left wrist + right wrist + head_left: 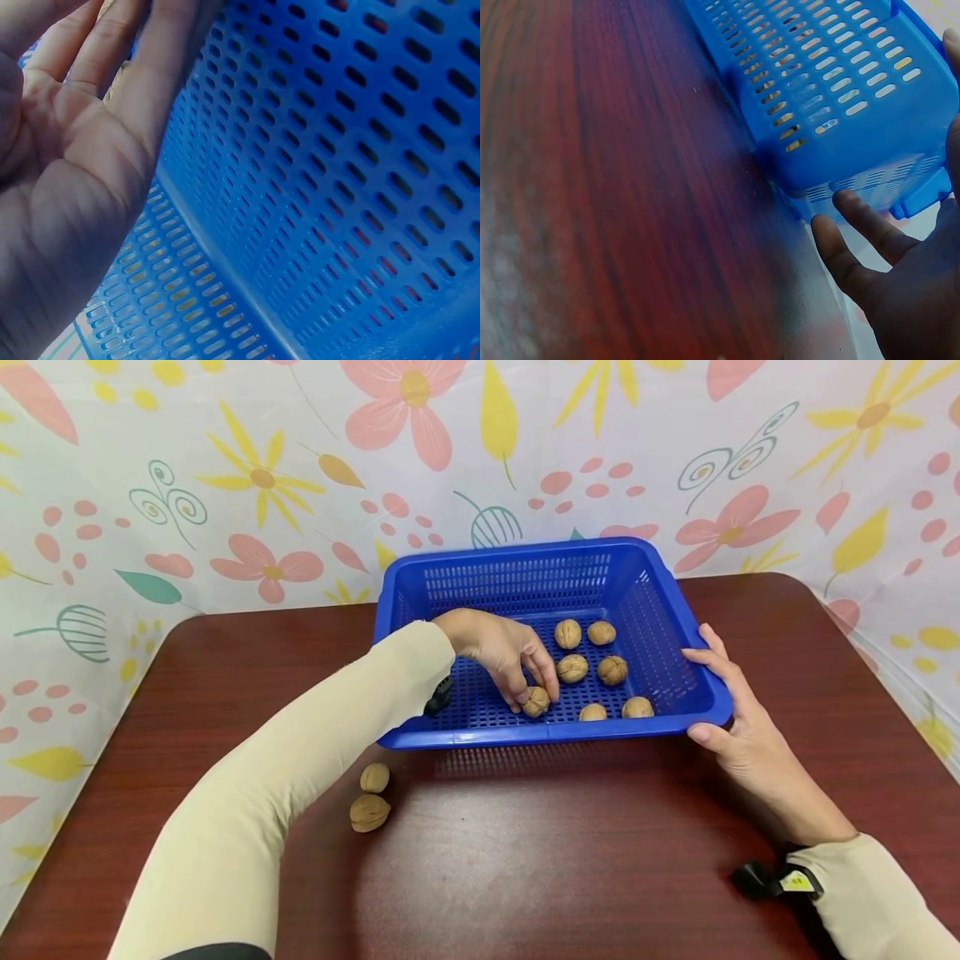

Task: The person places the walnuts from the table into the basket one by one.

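Note:
A blue plastic basket (517, 737) with slotted walls stands on the table. My left hand (506, 652) reaches down inside it and pinches a walnut (536, 702) between thumb and fingers, low over the slotted floor. Several more walnuts (572, 668) lie in the basket's right part. In the left wrist view, the palm (82, 165) hides nearly all of that walnut. My right hand (742, 727) holds the basket at its right front corner, index finger over the rim. In the right wrist view, two fingers (870, 225) extend beside the outer wall (832, 90).
Two walnuts (370, 812) lie on the dark wooden table (525, 860), left of the basket's front corner. Behind the table hangs a flower-patterned cloth (300, 460), close to the basket's back.

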{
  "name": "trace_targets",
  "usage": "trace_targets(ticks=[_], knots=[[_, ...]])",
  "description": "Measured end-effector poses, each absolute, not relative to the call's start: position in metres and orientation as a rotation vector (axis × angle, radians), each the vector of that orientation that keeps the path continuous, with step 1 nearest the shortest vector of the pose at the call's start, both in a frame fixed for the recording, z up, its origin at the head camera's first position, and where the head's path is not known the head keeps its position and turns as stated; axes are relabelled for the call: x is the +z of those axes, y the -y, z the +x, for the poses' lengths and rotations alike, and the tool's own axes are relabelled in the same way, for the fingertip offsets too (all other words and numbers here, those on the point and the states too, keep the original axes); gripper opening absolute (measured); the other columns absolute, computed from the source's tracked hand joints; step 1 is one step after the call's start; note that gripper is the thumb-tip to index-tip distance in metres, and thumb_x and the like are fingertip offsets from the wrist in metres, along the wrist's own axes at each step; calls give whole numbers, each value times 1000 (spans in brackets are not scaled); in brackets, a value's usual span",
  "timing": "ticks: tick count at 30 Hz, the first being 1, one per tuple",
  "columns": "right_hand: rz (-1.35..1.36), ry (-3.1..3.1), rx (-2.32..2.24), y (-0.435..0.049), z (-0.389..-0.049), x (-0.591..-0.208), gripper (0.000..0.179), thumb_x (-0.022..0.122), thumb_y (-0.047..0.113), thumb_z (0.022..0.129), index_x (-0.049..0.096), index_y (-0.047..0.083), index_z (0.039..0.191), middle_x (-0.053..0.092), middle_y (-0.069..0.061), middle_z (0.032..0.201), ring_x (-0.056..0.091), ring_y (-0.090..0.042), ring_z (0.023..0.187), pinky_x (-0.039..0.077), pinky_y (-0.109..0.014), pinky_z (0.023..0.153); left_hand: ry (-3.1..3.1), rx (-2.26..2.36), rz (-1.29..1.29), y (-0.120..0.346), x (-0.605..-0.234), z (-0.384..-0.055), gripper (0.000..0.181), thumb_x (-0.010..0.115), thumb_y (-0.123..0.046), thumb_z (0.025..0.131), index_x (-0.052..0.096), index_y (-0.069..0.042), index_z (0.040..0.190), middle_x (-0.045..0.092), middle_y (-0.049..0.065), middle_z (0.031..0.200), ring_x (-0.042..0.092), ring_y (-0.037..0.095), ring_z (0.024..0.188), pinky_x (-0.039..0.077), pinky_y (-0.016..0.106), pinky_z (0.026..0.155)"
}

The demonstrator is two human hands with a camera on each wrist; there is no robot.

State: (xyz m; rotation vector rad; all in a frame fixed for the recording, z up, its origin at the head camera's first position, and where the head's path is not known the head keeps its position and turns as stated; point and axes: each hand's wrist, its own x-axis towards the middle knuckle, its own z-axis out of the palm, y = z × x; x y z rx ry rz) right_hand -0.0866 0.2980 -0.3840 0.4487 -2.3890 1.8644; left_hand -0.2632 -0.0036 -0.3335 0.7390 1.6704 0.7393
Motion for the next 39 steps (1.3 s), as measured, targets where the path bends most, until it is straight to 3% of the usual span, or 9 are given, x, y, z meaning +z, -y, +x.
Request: trace_targets(ticks=[16,25,34,39], knots=[[462,2404,1848,-296,-88,-383,76,75,24,98,35,17,162,-1,4,178,-4,-22,164,32,-6,111,-1714,682,800,9,-329,-261,45,66,9,96,70,-10,136,59,5,152,72,19,108,61,36,95],[505,2295,1919,-296,-90,-387,79,82,26,92,41,12,159,2,-3,178,0,-22,163,30,-9,113,-1749,727,766,20,-318,-266,44,68,5,98,68,-11,139,57,6,154,73,22,113,61,36,96],[512,2305,1939,-298,-88,-388,77,79,24,95,39,13,160,-1,-1,178,0,-22,163,32,-8,111,-1919,713,871,40,-281,-257,39,69,-4,100,69,-15,138,62,4,149,71,28,122,62,31,93],[506,2308,1938,-298,-88,-387,77,79,24,95,38,13,160,-1,0,178,-2,-22,163,33,-8,111,-2036,792,987,68,-255,-235,35,71,-7,99,73,-18,132,68,-1,139,74,21,113,62,32,92]])
